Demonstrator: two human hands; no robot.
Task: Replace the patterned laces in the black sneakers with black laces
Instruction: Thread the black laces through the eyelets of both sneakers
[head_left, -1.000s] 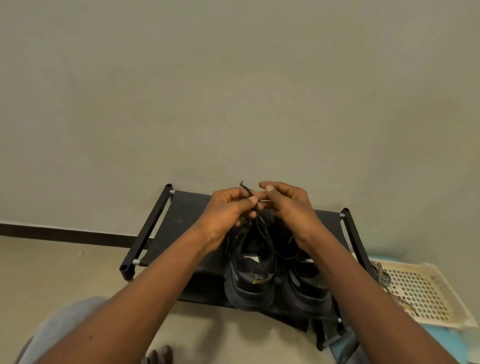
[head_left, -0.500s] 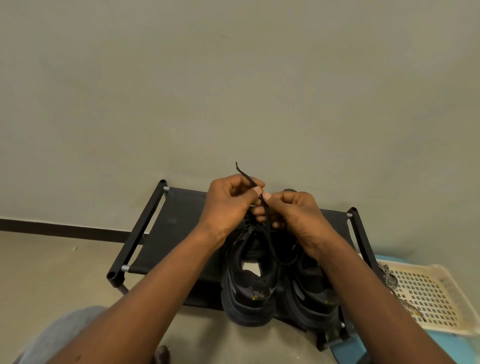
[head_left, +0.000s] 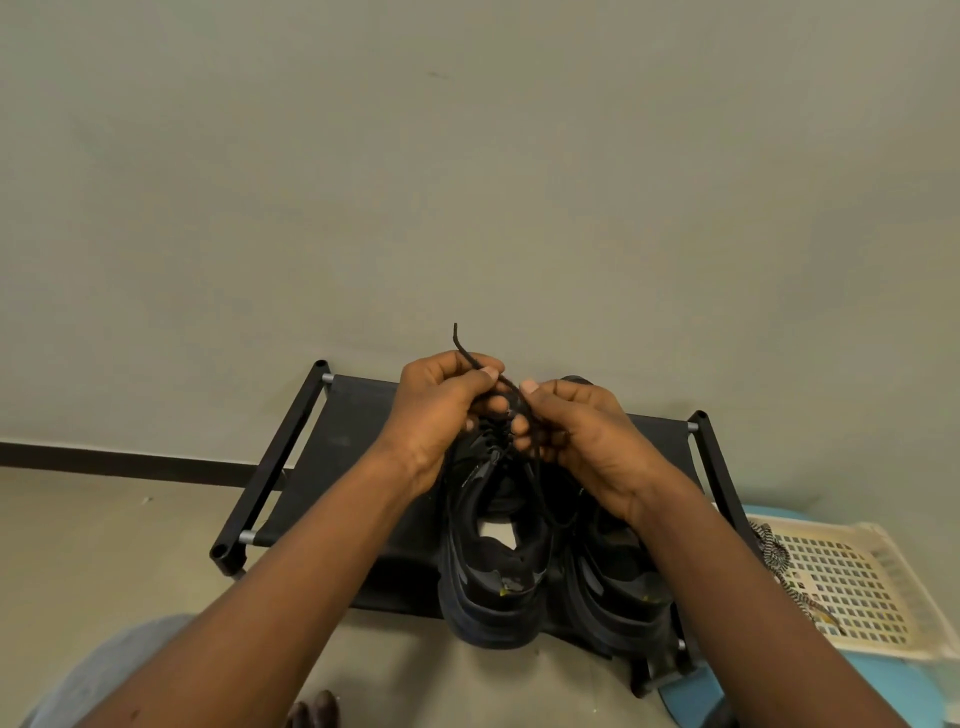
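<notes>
L hand (head_left: 436, 415) & R hand (head_left: 582, 441): fingers (head_left: 485, 374) pinch lace (head_left: 462, 348) above sneaker (head_left: 493, 545). Risk: slack grip, lace end slips free.

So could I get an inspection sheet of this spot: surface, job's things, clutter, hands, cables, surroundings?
Surface: black fabric shoe rack on a pale floor.
Job's things: black sneakers on the rack; black lace, one end sticking up; patterned laces draped over the cream basket edge.
Clutter: the cream basket, perforated, beside the rack.
Hands: left hand and right hand both pinch the black lace.
Cables: nothing seen.
Surroundings: plain wall, dark skirting.
</notes>
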